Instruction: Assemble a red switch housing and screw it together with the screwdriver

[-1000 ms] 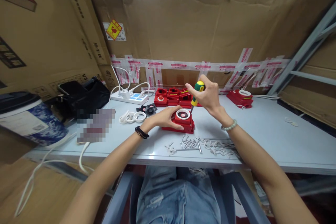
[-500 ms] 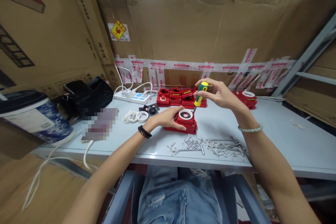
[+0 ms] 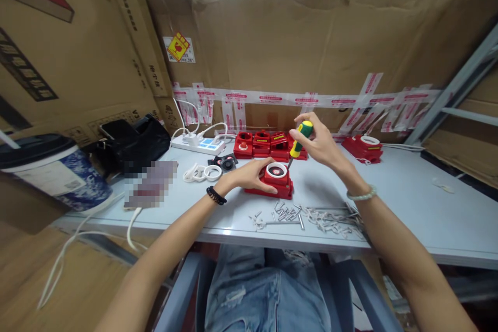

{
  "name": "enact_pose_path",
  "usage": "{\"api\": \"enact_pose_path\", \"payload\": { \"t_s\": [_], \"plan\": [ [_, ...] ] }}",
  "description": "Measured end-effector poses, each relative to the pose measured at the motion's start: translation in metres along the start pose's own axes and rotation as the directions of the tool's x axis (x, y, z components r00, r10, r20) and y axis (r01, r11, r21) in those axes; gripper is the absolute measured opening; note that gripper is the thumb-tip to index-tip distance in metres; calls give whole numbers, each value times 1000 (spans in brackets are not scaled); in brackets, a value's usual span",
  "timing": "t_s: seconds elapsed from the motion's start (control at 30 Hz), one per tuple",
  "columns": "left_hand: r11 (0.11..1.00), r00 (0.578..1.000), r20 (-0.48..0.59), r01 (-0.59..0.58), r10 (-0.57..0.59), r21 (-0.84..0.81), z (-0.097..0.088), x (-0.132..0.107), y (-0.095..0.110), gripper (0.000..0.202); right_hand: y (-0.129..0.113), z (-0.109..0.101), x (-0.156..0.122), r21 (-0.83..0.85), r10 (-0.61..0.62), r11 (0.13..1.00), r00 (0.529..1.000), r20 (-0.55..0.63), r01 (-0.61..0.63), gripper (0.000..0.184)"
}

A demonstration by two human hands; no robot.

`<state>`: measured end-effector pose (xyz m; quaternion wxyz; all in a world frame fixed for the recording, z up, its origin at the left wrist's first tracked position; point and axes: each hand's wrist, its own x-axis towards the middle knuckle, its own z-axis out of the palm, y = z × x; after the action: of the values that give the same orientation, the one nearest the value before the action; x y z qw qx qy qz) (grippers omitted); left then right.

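Observation:
My left hand [image 3: 257, 176] is wrapped around the left side of a red housing [image 3: 286, 187] that rests on the table. A white ring [image 3: 277, 170] with a dark round centre sits on top of that housing. In my right hand [image 3: 316, 140] is a green and yellow screwdriver [image 3: 302, 137], pointing down and tilted. Its tip meets the housing's top right corner, beside the ring; whether it sits in a screw is too small to tell. In front of the housing lie several loose screws [image 3: 287, 211] and a hex key [image 3: 301, 220].
More red housings [image 3: 261, 144] stand in a row behind, with another one [image 3: 363, 149] at the right. White rings [image 3: 212, 173] and black parts [image 3: 226, 163] lie left of my left hand. A power strip [image 3: 198, 142], a black bag [image 3: 132, 140] and a large cup [image 3: 58, 176] occupy the left side.
My right hand has turned about the screwdriver and its wrist has shifted a little, the handle leaning more to the right. My left hand keeps its hold on the red housing.

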<state>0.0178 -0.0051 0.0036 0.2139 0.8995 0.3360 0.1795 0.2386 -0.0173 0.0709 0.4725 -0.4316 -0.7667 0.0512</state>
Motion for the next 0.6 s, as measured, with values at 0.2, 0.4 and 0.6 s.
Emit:
{"api": "enact_pose_path", "payload": {
  "t_s": [0.2, 0.4, 0.6],
  "plan": [
    [1000, 1000, 8, 0, 0, -6, -1, 0, 1, 79, 5, -32, -1, 354, -86, 931, 891, 445, -86, 36],
    [1000, 1000, 8, -14, 14, -24, -1, -1, 1, 78, -7, -10, 4, 50, -73, 996, 989, 129, 67, 30],
    [999, 1000, 4, -14, 15, -38, 0, 0, 2, 79, -9, 8, 2, -118, -57, 992, 990, -132, 41, 23]
  ]
}}
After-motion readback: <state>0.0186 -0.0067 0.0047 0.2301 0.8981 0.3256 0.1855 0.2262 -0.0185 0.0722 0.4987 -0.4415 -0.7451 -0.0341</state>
